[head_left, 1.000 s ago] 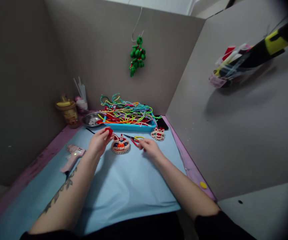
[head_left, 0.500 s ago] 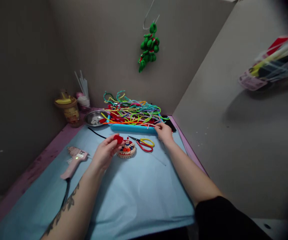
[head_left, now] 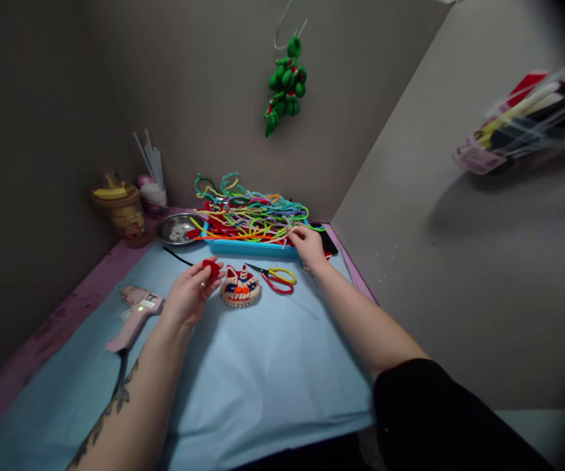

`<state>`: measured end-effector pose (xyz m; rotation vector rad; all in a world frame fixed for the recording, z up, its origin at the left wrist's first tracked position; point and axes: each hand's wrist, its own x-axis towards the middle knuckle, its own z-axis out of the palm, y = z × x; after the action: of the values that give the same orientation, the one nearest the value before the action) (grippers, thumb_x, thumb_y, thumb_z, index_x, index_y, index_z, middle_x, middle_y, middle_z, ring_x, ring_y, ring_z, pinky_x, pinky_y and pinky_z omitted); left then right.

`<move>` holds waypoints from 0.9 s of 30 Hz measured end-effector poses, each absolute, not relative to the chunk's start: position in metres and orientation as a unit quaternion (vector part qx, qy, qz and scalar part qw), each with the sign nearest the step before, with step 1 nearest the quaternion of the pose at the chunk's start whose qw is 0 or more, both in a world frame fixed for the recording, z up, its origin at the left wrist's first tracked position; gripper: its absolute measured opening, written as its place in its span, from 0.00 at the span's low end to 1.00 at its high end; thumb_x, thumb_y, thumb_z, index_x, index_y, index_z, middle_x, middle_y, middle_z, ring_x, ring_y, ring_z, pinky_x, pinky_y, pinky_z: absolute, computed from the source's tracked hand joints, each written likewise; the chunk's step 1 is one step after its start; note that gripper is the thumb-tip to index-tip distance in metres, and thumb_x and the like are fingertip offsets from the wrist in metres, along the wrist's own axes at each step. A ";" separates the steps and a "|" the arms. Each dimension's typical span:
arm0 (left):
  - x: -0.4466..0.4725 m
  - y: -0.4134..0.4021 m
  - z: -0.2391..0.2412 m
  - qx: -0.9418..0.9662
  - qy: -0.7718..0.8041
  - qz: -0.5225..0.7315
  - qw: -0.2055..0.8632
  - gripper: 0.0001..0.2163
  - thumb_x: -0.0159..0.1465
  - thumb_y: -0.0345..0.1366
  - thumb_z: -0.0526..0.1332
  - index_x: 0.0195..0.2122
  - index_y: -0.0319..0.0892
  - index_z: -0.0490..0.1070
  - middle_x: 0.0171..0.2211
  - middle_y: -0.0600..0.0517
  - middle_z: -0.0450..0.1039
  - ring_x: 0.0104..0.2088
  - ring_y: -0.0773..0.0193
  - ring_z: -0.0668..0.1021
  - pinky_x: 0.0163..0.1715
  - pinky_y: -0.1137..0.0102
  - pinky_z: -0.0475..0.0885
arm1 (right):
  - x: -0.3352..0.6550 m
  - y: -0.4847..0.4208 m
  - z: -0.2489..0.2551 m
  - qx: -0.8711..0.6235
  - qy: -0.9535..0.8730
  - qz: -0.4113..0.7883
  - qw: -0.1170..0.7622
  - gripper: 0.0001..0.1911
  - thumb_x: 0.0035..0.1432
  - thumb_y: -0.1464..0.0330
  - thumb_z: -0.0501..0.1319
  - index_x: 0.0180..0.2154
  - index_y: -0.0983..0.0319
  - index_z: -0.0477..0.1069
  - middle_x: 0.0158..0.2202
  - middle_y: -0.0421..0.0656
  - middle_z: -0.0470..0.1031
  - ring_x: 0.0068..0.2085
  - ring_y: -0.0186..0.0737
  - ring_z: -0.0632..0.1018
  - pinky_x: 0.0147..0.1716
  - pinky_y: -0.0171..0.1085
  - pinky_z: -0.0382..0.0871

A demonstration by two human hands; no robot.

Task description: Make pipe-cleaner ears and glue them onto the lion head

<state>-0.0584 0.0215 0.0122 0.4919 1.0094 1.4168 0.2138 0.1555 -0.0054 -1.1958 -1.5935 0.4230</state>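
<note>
At the far left corner of the tabletop stands a yellow-lidded cup (head_left: pixel 116 210), with a pot of clear sticks (head_left: pixel 152 183) just behind it. Nearer along the left edge, a pink glue gun (head_left: pixel 135 313) lies flat on the blue mat (head_left: pixel 257 373), its small light glowing green. A metal bowl (head_left: pixel 175 228) sits by the back edge, touching the left end of the blue tray (head_left: pixel 250 248).

The left hand (head_left: pixel 188 296) hovers over the mat's middle, thumb and fingertips pinched around a small red piece (head_left: pixel 210 268). It holds the piece just left of the woven face figure (head_left: pixel 240 288), which lies flat on the mat. Beside the figure on the right rest scissors (head_left: pixel 276 278) with red and yellow handles.

The tray along the back edge is heaped with bright pipe cleaners (head_left: pixel 248 212). The right hand (head_left: pixel 307 246) reaches to the tray's right end, fingertips touching the strands. Whether it grips one cannot be told.

A green ornament (head_left: pixel 285 85) hangs on the back wall, and a blurred holder of tools (head_left: pixel 518 124) is on the right wall.
</note>
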 end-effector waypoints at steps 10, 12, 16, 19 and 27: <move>-0.069 0.026 0.013 0.222 0.457 0.664 0.548 0.12 0.53 0.28 0.65 0.39 0.40 0.73 0.25 0.56 0.73 0.25 0.69 0.79 0.25 0.78 0.74 | 0.285 0.140 0.089 -0.409 -0.518 0.089 0.746 0.06 0.60 0.65 0.53 0.34 0.60 0.65 0.31 0.39 0.70 0.32 0.32 0.75 0.36 0.37 0.71; -0.061 0.022 0.012 0.264 0.451 0.654 0.546 0.16 0.50 0.31 0.68 0.41 0.40 0.73 0.25 0.56 0.73 0.26 0.68 0.79 0.26 0.77 0.74 | 0.285 0.117 0.095 -0.416 -0.540 0.093 0.726 0.06 0.59 0.66 0.55 0.37 0.60 0.67 0.29 0.38 0.70 0.30 0.31 0.75 0.34 0.36 0.71; -0.035 0.012 0.005 0.331 0.444 0.592 0.585 0.21 0.45 0.37 0.72 0.40 0.38 0.73 0.30 0.51 0.77 0.28 0.65 0.79 0.27 0.74 0.72 | 0.250 0.063 0.079 -0.448 -0.561 0.262 0.645 0.12 0.55 0.63 0.61 0.40 0.61 0.70 0.26 0.37 0.73 0.22 0.29 0.71 0.24 0.31 0.67; -0.016 0.005 -0.002 0.359 0.435 0.544 0.621 0.22 0.44 0.41 0.73 0.39 0.36 0.74 0.34 0.45 0.79 0.30 0.61 0.80 0.29 0.71 0.73 | 0.206 0.029 0.049 -0.435 -0.540 0.473 0.543 0.17 0.48 0.62 0.66 0.40 0.60 0.68 0.24 0.36 0.74 0.18 0.28 0.69 0.16 0.28 0.60; 0.000 -0.004 -0.011 0.450 0.442 0.540 0.557 0.16 0.48 0.40 0.71 0.36 0.37 0.76 0.31 0.47 0.78 0.30 0.63 0.78 0.31 0.71 0.72 | 0.138 -0.005 -0.019 -0.439 -0.466 0.581 0.502 0.14 0.46 0.59 0.66 0.27 0.61 0.67 0.19 0.35 0.66 0.20 0.30 0.66 0.16 0.29 0.60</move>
<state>-0.0003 -0.0041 -0.0106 1.0611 1.0424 1.2751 0.1376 -0.0055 -0.0192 -1.0615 -1.1267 1.4033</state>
